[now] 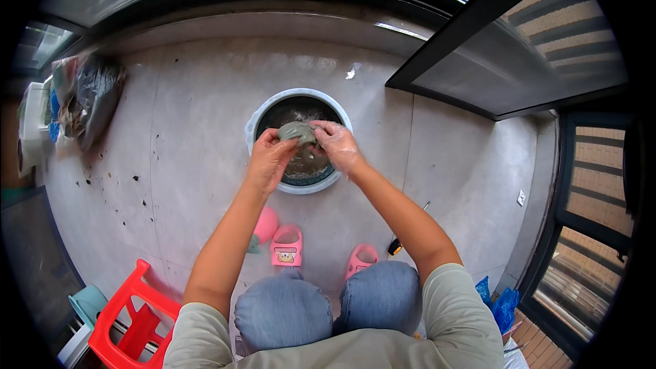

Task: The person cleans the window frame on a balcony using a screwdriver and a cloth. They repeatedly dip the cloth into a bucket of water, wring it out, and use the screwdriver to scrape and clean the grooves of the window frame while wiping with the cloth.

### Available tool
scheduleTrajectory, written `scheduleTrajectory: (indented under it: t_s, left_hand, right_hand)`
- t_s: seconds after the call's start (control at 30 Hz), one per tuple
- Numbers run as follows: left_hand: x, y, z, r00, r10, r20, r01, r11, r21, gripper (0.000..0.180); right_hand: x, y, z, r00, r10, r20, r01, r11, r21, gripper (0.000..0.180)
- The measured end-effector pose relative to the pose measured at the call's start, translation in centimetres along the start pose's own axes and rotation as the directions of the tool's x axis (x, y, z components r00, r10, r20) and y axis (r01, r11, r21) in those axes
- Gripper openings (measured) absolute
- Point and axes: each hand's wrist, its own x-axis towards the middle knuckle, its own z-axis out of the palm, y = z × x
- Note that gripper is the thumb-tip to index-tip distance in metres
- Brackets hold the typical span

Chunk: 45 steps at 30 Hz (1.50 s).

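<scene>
Above the light-blue basin [301, 91] on the tiled floor [205, 89], the left hand [269, 157] and right hand [341, 146] grip opposite sides of a bunched grey-green cloth [296, 132]. Murky liquid [305, 164] lies in the basin. A red stool [140, 321] stands to the left.

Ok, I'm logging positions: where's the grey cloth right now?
The cloth is just left of centre in the head view, between the left hand and right hand, over the basin.

I think I am on a home balcony, because I see large grey floor tiles [198, 123], dark-framed windows [598, 157] beyond them, and near me pink slippers [286, 255], a red plastic stool [145, 320] and a light blue basin [251, 127].
</scene>
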Motion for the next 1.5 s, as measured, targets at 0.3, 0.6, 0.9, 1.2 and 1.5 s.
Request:
scheduleTrajectory:
  t_s: [0.3,0.6,0.9,1.2,1.5]
  left_hand:
    - [-1.5,-0.2,0.5,0.810,0.416,0.412,-0.550,0.297,0.781,0.014]
    - [-2.1,9.1,3.1,0.758,0.020,0.652,-0.497,0.666,0.557,0.026]
    - [-4.7,14.8,8.3,0.523,-0.202,0.828,-0.842,0.029,0.539,0.042]
    - [-3.9,10.9,5.0,0.916,0.034,0.400,-0.400,0.021,0.916,0.052]
    - [3.4,0.9,-2.3,0.916,-0.308,-0.257,0.401,0.731,0.553,0.050]
  right_hand:
    - [-2.2,-0.5,1.1,0.914,0.133,0.384,-0.270,0.904,0.331,0.028]
    - [-6.8,-5.5,2.5,0.545,0.127,0.829,-0.659,0.676,0.329,0.023]
    - [-8.7,-9.8,4.9,0.494,0.180,0.850,-0.460,0.884,0.080,0.023]
    - [-5.9,-9.7,6.8,0.981,0.045,0.189,0.141,0.502,-0.853,0.028]
    - [2.6,-0.4,5.4,0.935,-0.262,0.240,0.250,0.003,-0.968,0.012]
